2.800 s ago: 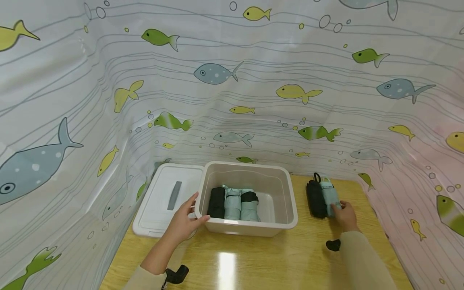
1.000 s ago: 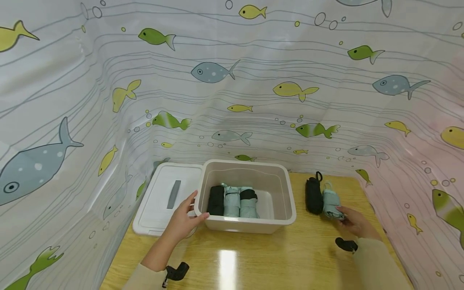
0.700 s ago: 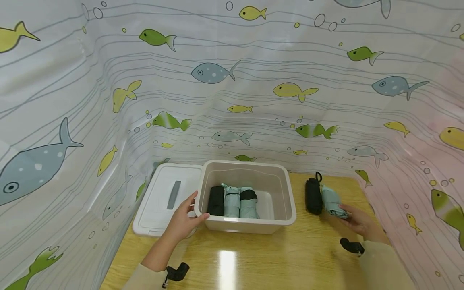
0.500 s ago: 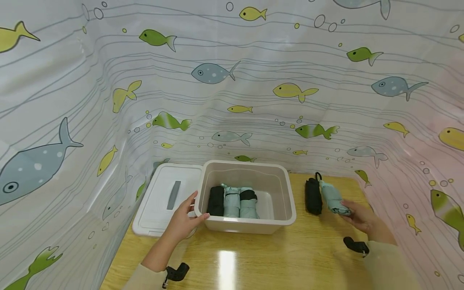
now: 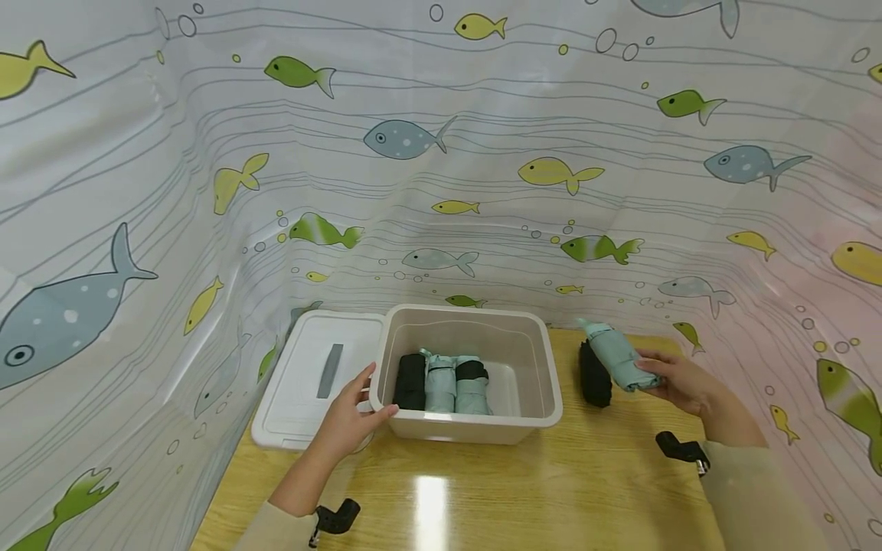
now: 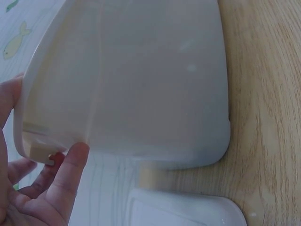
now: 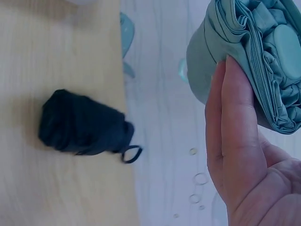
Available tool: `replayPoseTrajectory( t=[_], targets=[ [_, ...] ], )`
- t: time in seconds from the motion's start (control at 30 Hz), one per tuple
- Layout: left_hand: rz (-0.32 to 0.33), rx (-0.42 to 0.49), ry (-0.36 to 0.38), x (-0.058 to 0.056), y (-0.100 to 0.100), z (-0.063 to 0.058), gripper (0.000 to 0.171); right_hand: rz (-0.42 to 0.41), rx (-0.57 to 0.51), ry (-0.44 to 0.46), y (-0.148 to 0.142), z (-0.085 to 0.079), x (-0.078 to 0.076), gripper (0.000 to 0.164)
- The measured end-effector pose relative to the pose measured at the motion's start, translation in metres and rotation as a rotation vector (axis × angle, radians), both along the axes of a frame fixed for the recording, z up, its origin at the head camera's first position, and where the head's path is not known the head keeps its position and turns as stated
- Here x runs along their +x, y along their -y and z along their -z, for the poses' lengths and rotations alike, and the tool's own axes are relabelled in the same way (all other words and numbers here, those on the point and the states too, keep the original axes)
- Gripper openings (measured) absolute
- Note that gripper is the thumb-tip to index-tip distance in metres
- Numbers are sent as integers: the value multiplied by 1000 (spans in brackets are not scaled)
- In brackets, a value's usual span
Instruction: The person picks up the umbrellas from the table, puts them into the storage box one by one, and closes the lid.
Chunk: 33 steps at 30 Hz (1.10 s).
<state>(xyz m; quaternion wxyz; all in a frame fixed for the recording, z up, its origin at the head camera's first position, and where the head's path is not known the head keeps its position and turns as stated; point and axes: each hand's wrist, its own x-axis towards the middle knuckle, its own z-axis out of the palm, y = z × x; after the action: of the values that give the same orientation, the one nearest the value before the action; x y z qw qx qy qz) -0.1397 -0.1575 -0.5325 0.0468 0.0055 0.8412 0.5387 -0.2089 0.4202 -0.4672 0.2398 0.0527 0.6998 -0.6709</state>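
My right hand point(image 5: 685, 383) holds a folded light teal umbrella point(image 5: 616, 357) above the table, tilted over a folded black umbrella point(image 5: 595, 376). In the right wrist view, the fingers lie along the side of the teal umbrella point(image 7: 202, 61), its bunched end facing the camera. Below it the black umbrella point(image 7: 84, 123) with its wrist loop lies on the table. My left hand point(image 5: 350, 413) grips the left front corner of a beige storage box point(image 5: 475, 430). Inside the box, a black umbrella point(image 5: 411, 383) and two teal umbrellas, one point(image 5: 442, 385) in the middle, lie side by side.
The white box lid point(image 5: 296, 413) with a grey handle lies left of the box. A wooden table point(image 5: 510, 497) carries everything. A fish-patterned curtain point(image 5: 413, 191) hangs behind and at both sides.
My right hand has lifted the teal umbrella off the table, first tilting it to the right, then carrying it up and left over the black one. The left hand stays on the box.
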Motion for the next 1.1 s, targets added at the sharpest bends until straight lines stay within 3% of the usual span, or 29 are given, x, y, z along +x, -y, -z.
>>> replayPoseTrajectory(
  t=[0.17, 0.27, 0.4, 0.7, 0.9, 1.1],
  targets=[
    [1, -1, 3, 0, 0, -1, 95, -45, -26, -46, 8, -18, -1, 33],
    [3, -9, -1, 0, 0, -1, 95, -84, 28, -63, 13, -28, -2, 40],
    [3, -12, -4, 0, 1, -1, 96, -124, 151, -68, 25, -44, -6, 64],
    [5, -14, -9, 0, -1, 0, 96, -237, 288, -112, 61, -77, -17, 72],
    [6, -21, -10, 0, -1, 1, 95, -301, 386, -126, 93, -86, -24, 70],
    [5, -16, -7, 1, 0, 1, 96, -368, 519, -129, 126, -86, -34, 64]
  ],
)
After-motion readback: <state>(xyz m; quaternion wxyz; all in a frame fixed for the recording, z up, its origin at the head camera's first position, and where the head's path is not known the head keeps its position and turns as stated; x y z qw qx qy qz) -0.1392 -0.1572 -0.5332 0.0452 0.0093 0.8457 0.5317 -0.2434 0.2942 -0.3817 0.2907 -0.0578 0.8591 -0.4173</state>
